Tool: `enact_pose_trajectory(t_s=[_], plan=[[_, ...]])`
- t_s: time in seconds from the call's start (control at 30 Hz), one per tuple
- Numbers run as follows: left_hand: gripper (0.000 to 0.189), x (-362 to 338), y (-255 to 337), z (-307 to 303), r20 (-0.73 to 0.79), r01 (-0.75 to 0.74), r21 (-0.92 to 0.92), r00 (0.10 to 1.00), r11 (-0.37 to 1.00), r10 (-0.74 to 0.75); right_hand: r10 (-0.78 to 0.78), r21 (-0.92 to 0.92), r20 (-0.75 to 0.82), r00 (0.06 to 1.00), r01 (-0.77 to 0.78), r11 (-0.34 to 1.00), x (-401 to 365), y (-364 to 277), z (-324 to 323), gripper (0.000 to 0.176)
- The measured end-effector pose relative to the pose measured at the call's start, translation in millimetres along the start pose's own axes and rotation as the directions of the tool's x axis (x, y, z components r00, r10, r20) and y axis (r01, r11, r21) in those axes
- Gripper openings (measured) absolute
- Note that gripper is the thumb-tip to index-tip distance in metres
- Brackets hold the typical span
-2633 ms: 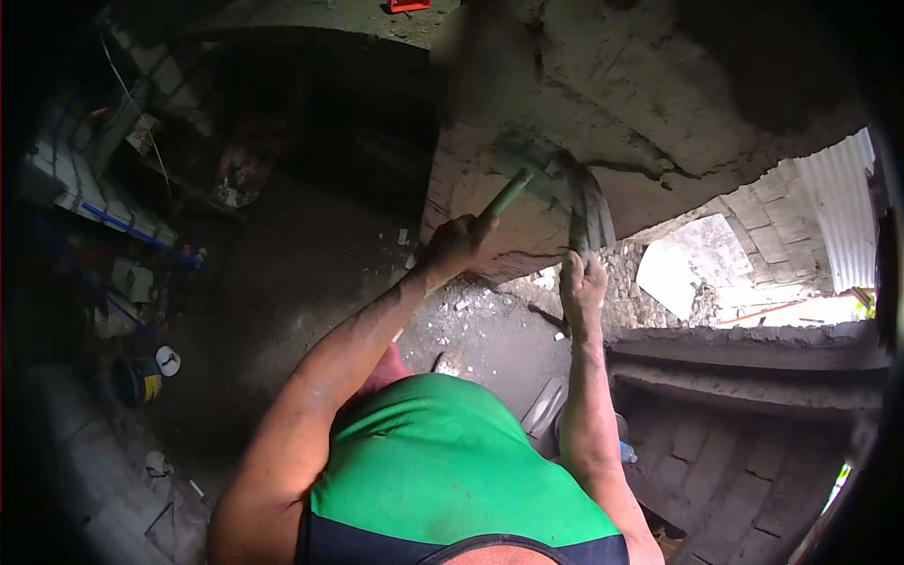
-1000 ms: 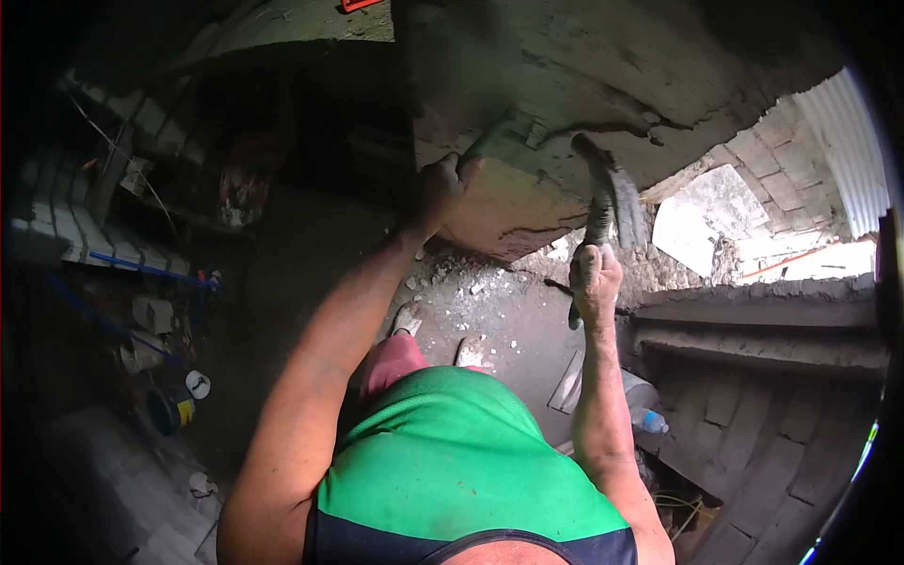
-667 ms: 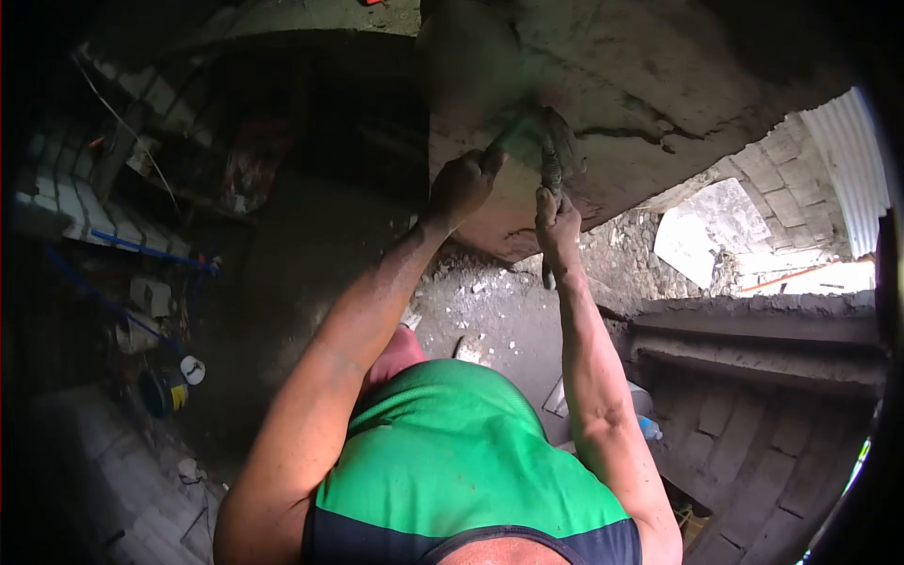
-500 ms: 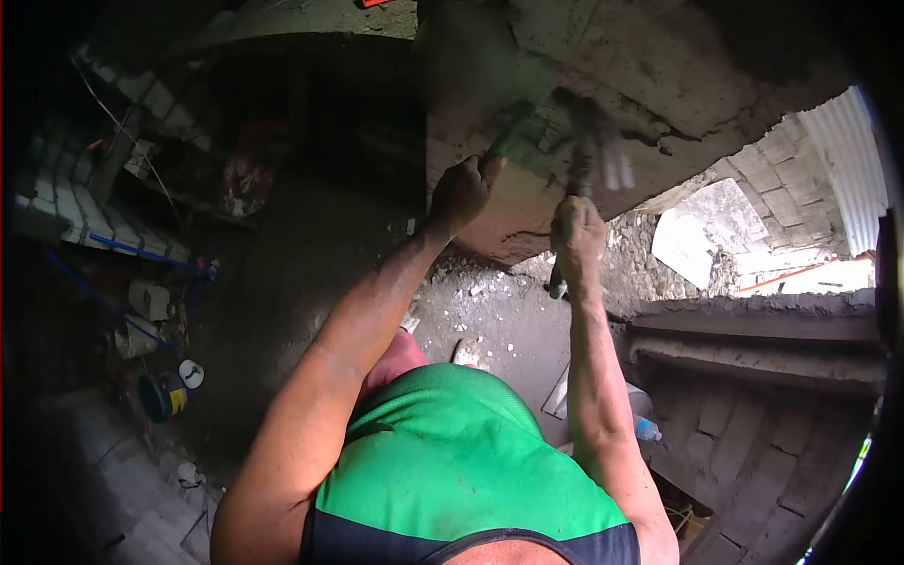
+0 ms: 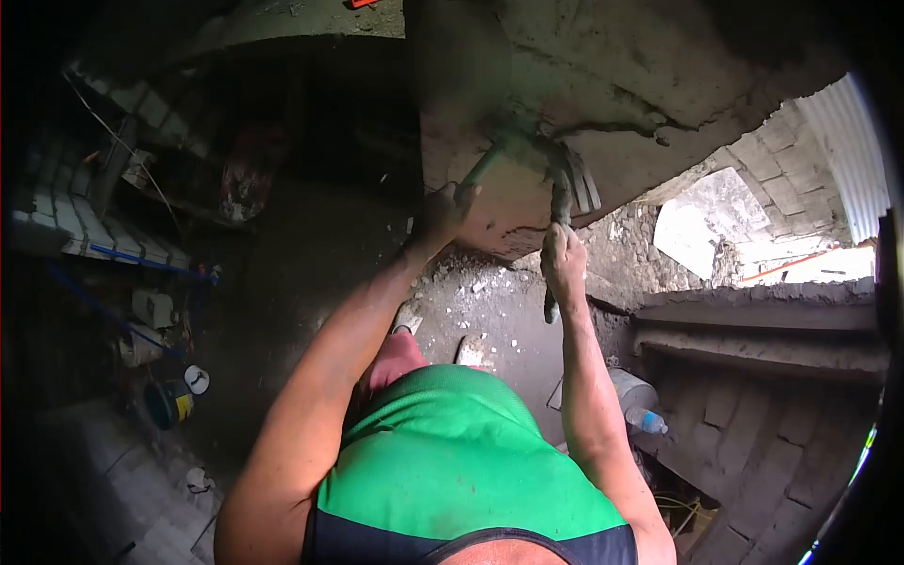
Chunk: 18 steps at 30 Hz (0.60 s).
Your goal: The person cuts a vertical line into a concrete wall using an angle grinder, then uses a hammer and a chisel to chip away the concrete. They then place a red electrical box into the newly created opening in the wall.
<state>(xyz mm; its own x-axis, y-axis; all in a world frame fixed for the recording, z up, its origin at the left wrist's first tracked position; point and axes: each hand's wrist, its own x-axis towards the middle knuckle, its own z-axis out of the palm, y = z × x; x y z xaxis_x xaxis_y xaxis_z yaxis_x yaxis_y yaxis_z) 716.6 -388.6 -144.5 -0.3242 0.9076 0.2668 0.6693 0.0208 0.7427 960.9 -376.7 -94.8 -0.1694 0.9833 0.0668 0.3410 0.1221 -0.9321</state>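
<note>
My right hand (image 5: 564, 266) is wrapped round the handle of a claw hammer (image 5: 562, 198). Its head is up against the concrete surface, with the claw prongs on the right side, and the handle's end sticks out below my fist. My left hand (image 5: 443, 215) is closed round a slim greenish bar, likely a chisel (image 5: 482, 165), which slants up and right toward the hammer head. Dim light and blur hide its tip. Both tools are in front of a rough, cracked concrete slab (image 5: 621, 155).
White rubble bits (image 5: 471, 287) litter the floor by my feet. At lower left stands a dark bucket (image 5: 168, 405). On the right are a concrete ledge (image 5: 753, 325) and a plastic bottle (image 5: 646, 420). Blue tubing (image 5: 141, 256) runs along the left.
Both hands have come down toward me. The hammer, blurred before, shows more sharply and lower; the greenish bar stays in my left hand.
</note>
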Motion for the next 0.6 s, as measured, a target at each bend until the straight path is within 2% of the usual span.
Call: enact_pose_trajectory(t_s=[0.03,0.13,0.2,0.3,0.47,0.53,0.6], plan=[[0.047,-5,1,-3,0.005,0.005,0.000,1.000,1.000,-0.005,0.046,0.043,0.053,0.998,-0.049,0.998,-8,13,-6,0.050],[0.047,-1,24,-24,0.035,-0.011,-0.103,0.999,0.995,0.015,0.111,0.060,0.067,0.992,-0.115,0.992,-32,37,-15,0.049],[0.047,8,45,-40,0.090,-0.184,0.058,0.980,0.981,0.179,0.095,0.065,0.072,0.993,-0.099,0.993,-44,36,-19,0.051],[0.048,15,52,-44,0.123,-0.261,0.087,0.961,0.962,0.249,0.214,0.175,0.094,0.972,-0.228,0.958,-58,22,-24,0.060],[0.050,31,57,-33,0.041,-0.249,-0.006,0.968,0.968,0.249,0.147,0.151,0.049,0.988,-0.153,0.977,-55,10,-35,0.059],[0.051,38,60,-29,0.017,-0.231,-0.036,0.973,0.972,0.231,0.054,0.169,0.029,0.998,-0.058,0.984,-49,2,-41,0.058],[0.052,45,60,-25,0.085,-0.092,-0.175,0.991,0.980,0.108,0.005,0.206,0.025,1.000,-0.010,0.978,-44,-14,-49,0.057]])
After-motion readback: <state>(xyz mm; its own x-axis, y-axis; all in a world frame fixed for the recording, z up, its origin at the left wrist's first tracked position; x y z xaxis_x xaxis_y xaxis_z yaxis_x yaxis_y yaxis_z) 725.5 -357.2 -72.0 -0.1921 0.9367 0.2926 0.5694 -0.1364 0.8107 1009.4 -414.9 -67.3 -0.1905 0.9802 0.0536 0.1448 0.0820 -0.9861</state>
